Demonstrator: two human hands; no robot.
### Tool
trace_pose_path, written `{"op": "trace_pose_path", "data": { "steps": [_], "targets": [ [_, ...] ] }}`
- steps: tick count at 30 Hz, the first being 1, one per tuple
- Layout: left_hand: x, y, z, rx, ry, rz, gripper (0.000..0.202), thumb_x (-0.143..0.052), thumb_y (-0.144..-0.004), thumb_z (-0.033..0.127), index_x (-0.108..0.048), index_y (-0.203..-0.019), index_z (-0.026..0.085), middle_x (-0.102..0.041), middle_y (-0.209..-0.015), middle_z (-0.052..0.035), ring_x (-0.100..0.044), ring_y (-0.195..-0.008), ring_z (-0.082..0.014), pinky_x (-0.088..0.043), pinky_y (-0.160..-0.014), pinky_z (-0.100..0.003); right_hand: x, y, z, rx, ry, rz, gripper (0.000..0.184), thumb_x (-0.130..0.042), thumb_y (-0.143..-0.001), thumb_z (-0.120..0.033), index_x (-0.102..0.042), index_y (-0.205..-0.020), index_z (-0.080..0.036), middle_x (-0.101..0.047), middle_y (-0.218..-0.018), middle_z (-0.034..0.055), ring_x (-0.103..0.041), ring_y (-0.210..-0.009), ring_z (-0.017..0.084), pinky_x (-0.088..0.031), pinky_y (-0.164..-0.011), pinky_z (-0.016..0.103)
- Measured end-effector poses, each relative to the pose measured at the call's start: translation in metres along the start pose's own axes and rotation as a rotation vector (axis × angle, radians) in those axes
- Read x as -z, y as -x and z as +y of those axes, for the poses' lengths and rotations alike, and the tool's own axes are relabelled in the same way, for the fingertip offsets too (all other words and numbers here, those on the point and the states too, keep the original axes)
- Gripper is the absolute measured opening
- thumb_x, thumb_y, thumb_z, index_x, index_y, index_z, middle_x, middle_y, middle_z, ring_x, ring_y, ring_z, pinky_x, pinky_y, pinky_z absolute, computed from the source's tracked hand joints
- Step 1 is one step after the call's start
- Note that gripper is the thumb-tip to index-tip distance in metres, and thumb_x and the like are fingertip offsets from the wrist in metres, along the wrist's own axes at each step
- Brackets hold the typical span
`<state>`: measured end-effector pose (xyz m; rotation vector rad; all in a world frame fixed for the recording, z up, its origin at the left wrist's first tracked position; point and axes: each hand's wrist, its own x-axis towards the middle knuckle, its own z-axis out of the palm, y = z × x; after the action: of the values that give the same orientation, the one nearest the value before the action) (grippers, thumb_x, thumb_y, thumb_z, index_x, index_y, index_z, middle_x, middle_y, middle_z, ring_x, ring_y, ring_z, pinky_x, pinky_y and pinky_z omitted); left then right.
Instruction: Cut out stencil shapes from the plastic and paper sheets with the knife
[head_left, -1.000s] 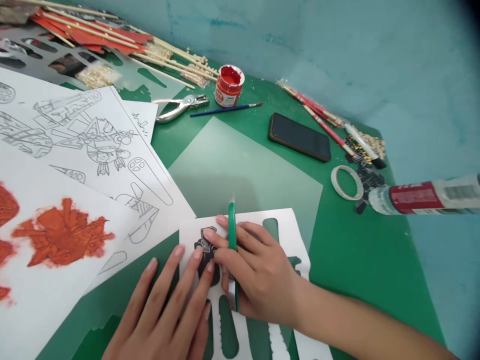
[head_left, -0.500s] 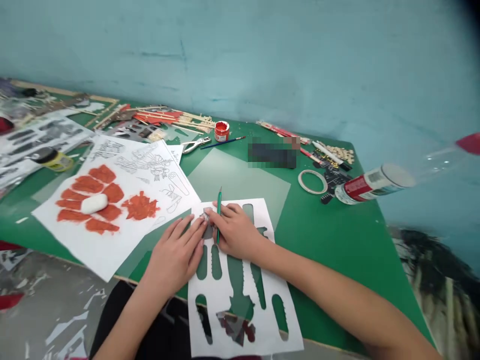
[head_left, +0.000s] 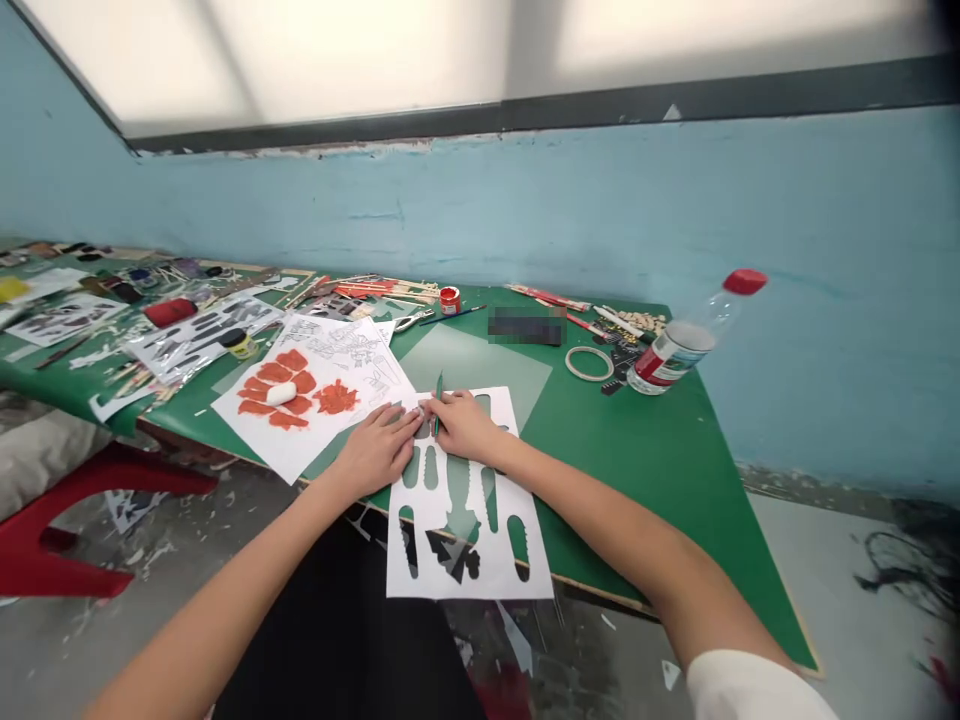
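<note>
A white paper sheet with cut-out shapes (head_left: 427, 510) lies at the table's front, its lower part hanging past the edge. My left hand (head_left: 375, 448) rests flat on its upper left, fingers stretched out. My right hand (head_left: 471, 428) grips a slim green pencil (head_left: 439, 385), which stands nearly upright with its point away from me. The right fingertips touch a small grey patch (head_left: 424, 428) in an upper cut-out, close to the left fingertips. Under the sheet, a translucent sheet (head_left: 517, 370) reaches toward the back.
Left lies paper with orange-red painted shapes (head_left: 262, 437), a white eraser (head_left: 281, 393) on it. Behind stand a red paint jar (head_left: 450, 300) and a brush (head_left: 469, 312). A tape roll (head_left: 589, 376) and a bottle (head_left: 667, 358) are right. A red stool (head_left: 75, 500) stands left.
The view has tilted up and widened, bringing in the window, the stool and more table. Both hands keep their places on the cut-out sheet, and the pencil stays in my right hand.
</note>
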<state>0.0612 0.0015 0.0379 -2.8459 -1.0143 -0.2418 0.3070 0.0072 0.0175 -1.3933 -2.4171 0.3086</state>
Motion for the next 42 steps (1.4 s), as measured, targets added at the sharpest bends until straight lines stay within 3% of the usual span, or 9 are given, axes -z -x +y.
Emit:
{"op": "trace_pose_path", "data": {
  "steps": [11, 15, 17, 22, 28, 34, 42],
  "targets": [
    [-0.002, -0.001, 0.003, -0.073, -0.049, 0.058, 0.046, -0.079, -0.113, 0.045, -0.071, -0.151, 0.021, -0.072, -0.155, -0.0137, -0.074, -0.136, -0.0309, -0.067, -0.116, -0.057, 0.007, 0.005, 0.005, 0.027, -0.101, 0.016, 0.041, -0.08, -0.114, -0.046, -0.075, -0.144, -0.018, -0.078, -0.144, 0.0117, -0.079, -0.126, 0.029, -0.069, -0.112, 0.054],
    [-0.011, 0.004, 0.003, -0.105, -0.011, 0.099, 0.048, -0.079, -0.113, 0.046, -0.071, -0.153, 0.021, -0.071, -0.158, -0.0141, -0.073, -0.14, -0.0325, -0.065, -0.119, -0.059, 0.003, 0.013, 0.008, 0.061, -0.175, 0.04, 0.04, -0.075, -0.116, -0.039, -0.072, -0.149, -0.018, -0.083, -0.137, 0.0119, -0.075, -0.144, 0.033, -0.057, -0.128, 0.062],
    [-0.017, 0.009, 0.003, -0.112, 0.016, 0.128, 0.05, -0.079, -0.113, 0.047, -0.07, -0.155, 0.021, -0.069, -0.162, -0.0146, -0.071, -0.144, -0.0338, -0.062, -0.123, -0.062, 0.0, 0.018, 0.01, 0.072, -0.213, 0.045, 0.045, -0.069, -0.116, -0.033, -0.067, -0.158, -0.017, -0.087, -0.13, 0.0138, -0.07, -0.155, 0.035, -0.052, -0.132, 0.06],
    [-0.028, 0.018, 0.01, -0.094, 0.078, 0.189, 0.054, -0.078, -0.112, 0.052, -0.069, -0.156, 0.022, -0.064, -0.168, -0.0157, -0.068, -0.148, -0.0351, -0.059, -0.126, -0.063, -0.001, 0.025, 0.011, 0.067, -0.282, 0.057, 0.067, -0.072, -0.113, -0.049, -0.057, -0.169, -0.016, -0.089, -0.129, 0.0165, -0.069, -0.159, 0.039, -0.048, -0.131, 0.057],
    [-0.025, 0.021, 0.017, -0.058, 0.112, 0.181, 0.054, -0.076, -0.113, 0.055, -0.069, -0.155, 0.021, -0.066, -0.165, -0.0159, -0.069, -0.145, -0.034, -0.06, -0.123, -0.06, 0.003, 0.026, 0.007, 0.029, -0.338, 0.058, 0.068, -0.073, -0.114, -0.057, -0.053, -0.168, -0.021, -0.09, -0.123, 0.0132, -0.066, -0.163, 0.036, -0.051, -0.125, 0.055],
    [-0.028, 0.022, 0.016, -0.061, 0.106, 0.18, 0.053, -0.076, -0.113, 0.055, -0.07, -0.154, 0.021, -0.067, -0.164, -0.0157, -0.07, -0.143, -0.0333, -0.062, -0.12, -0.058, -0.002, 0.026, 0.011, 0.015, -0.355, 0.077, 0.058, -0.083, -0.108, -0.057, -0.06, -0.15, -0.023, -0.076, -0.163, 0.0204, -0.07, -0.159, 0.037, -0.053, -0.124, 0.055],
    [-0.02, 0.021, 0.015, -0.051, 0.065, 0.146, 0.052, -0.077, -0.113, 0.052, -0.069, -0.156, 0.023, -0.065, -0.167, -0.0154, -0.07, -0.144, -0.0333, -0.062, -0.122, -0.059, -0.011, 0.022, 0.012, 0.028, -0.374, 0.087, 0.054, -0.084, -0.108, -0.051, -0.065, -0.149, -0.023, -0.08, -0.156, 0.0205, -0.07, -0.159, 0.04, -0.053, -0.125, 0.059]
  ]
}}
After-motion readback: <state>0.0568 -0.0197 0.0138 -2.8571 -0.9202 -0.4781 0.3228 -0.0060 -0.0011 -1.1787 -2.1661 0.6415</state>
